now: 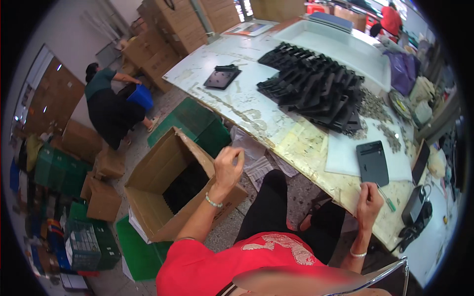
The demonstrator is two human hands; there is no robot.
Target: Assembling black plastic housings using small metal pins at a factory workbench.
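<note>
My left hand (228, 167) is raised beside the open cardboard box (148, 177), its fingers curled toward the thumb. Anything pinched in it is too small or hidden. My right hand (369, 204) is closed at the table's near edge, and what its fingers hold, if anything, does not show. Right beside it lies a screwdriver with a green handle (390, 203). Just beyond that hand a flat black plastic panel (373, 163) rests on a white sheet (340, 155). Dark parts (185, 187) lie inside the box.
Many similar black panels (316, 91) are stacked across the table (247, 106), with small metal pieces (375, 106) beside them. Another black panel (222, 78) lies apart. A white tray (316, 37) stands behind. Green crates (190, 126) flank the box. A person (108, 98) bends over a blue bin (140, 96).
</note>
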